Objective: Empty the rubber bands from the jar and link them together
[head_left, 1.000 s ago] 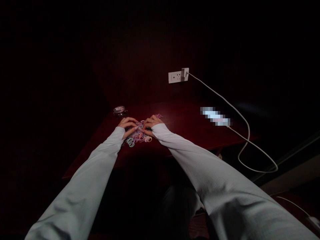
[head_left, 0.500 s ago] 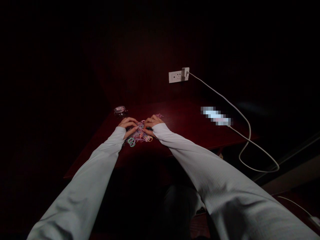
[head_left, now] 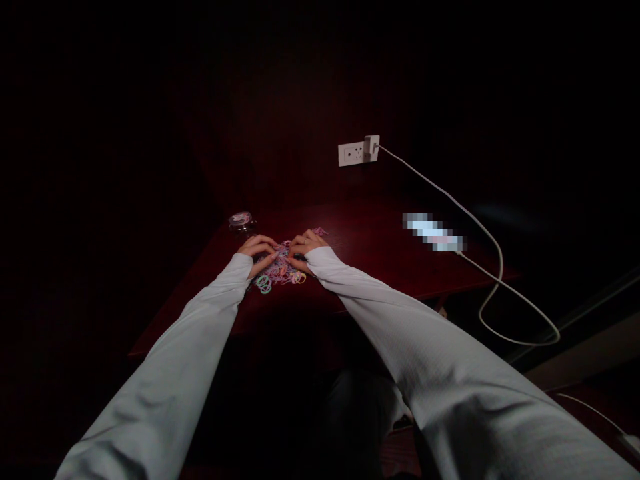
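A heap of small elastic hair ties (head_left: 281,270) in purple, pink and other pastel colours lies near the table's front edge. My left hand (head_left: 259,250) rests at the heap's left side, thumb apart from the curved fingers, its tips touching the bands. From the right, my right hand (head_left: 305,245) reaches into the same heap with bent, parted fingers, a ring on one of them. Neither hand shows a band clearly gripped. Green hair ties (head_left: 263,283) lie at the front left of the heap, and a few pink ones (head_left: 320,231) sit beyond my right hand.
A clear round container (head_left: 242,222) with pinkish contents stands at the back left of the dark red table (head_left: 370,260). On the right lies a blurred-out bright device (head_left: 433,232), joined by a white cable (head_left: 450,197) to a charger in the wall socket (head_left: 353,154).
Both hands stay almost where they were at the heap. The whole view has shifted very slightly; no hair tie has clearly moved.
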`<state>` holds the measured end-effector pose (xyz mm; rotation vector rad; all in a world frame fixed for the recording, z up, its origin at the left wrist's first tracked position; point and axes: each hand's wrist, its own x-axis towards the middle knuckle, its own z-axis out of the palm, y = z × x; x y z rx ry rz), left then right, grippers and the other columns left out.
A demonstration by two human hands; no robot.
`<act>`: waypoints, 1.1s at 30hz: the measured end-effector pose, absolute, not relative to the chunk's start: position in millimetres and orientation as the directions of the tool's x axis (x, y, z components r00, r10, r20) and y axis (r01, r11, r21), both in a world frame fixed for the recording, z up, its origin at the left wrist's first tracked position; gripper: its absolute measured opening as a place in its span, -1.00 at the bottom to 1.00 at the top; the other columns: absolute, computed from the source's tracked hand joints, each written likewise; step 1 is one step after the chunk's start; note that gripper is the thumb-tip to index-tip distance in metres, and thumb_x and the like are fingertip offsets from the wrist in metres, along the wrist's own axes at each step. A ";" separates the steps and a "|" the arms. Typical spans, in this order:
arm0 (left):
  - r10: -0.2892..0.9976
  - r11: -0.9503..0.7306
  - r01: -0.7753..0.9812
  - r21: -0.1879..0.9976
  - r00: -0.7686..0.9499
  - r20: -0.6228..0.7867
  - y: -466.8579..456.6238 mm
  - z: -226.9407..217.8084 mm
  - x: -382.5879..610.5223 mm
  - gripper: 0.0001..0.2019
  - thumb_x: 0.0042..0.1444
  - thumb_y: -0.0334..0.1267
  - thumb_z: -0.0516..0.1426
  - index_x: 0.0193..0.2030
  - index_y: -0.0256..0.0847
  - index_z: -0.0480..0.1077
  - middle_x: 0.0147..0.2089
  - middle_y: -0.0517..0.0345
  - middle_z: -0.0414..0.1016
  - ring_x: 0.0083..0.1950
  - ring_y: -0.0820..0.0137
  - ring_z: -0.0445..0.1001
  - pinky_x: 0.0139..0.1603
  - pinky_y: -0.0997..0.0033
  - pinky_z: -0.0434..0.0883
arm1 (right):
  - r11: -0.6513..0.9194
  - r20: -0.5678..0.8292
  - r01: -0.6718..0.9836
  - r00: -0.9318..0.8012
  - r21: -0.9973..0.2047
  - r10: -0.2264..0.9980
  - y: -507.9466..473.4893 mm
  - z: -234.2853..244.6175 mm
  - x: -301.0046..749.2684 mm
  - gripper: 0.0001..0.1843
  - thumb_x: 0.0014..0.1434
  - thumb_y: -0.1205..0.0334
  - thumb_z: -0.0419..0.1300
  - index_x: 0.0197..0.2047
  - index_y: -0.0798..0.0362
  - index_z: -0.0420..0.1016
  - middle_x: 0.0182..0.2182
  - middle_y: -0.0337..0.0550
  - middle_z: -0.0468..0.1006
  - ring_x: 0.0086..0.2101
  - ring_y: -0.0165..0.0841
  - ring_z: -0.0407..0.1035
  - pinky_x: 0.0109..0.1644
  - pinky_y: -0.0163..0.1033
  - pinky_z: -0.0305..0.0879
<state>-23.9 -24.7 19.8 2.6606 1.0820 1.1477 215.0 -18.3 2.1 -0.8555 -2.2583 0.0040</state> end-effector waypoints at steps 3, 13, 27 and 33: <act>0.621 -0.753 0.586 0.300 0.480 0.620 -23.5 18.8 -24.9 -0.76 0.34 -0.08 0.19 -0.30 -0.11 0.57 -0.02 0.02 0.67 0.03 0.18 0.58 0.23 0.05 0.45 | 0.784 0.623 0.572 -0.528 -0.241 0.577 -18.8 2.6 214.9 -0.89 0.33 0.17 0.37 -0.23 -0.03 0.72 -0.09 -0.11 0.66 -0.07 -0.21 0.27 0.03 -0.12 0.20; 0.601 -0.766 0.575 0.286 0.485 0.635 -20.8 17.1 -25.4 -0.78 0.33 -0.11 0.20 -0.31 -0.11 0.56 -0.05 0.04 0.66 0.00 0.19 0.59 0.20 0.08 0.47 | 0.775 0.623 0.581 -0.518 -0.247 0.587 -9.1 -3.5 209.3 -0.89 0.30 0.16 0.38 -0.27 -0.03 0.70 -0.14 -0.11 0.65 -0.10 -0.21 0.24 0.01 -0.10 0.20; 0.597 -0.770 0.566 0.294 0.476 0.646 -22.0 16.3 -22.9 -0.77 0.30 -0.12 0.19 -0.36 -0.11 0.54 -0.07 0.03 0.66 -0.03 0.20 0.60 0.17 0.10 0.48 | 0.766 0.585 0.595 -0.540 -0.245 0.606 -10.0 -2.3 209.7 -0.92 0.30 0.19 0.37 -0.23 -0.03 0.70 -0.07 -0.09 0.62 -0.06 -0.18 0.25 0.02 -0.09 0.21; 0.611 -0.760 0.569 0.315 0.460 0.644 -23.1 16.6 -21.8 -0.77 0.29 -0.12 0.19 -0.36 -0.11 0.54 -0.08 0.02 0.66 -0.03 0.20 0.60 0.15 0.10 0.51 | 0.766 0.596 0.596 -0.533 -0.240 0.601 -9.0 -3.6 208.8 -0.92 0.30 0.19 0.37 -0.23 -0.05 0.70 -0.06 -0.09 0.60 -0.06 -0.18 0.25 0.01 -0.09 0.23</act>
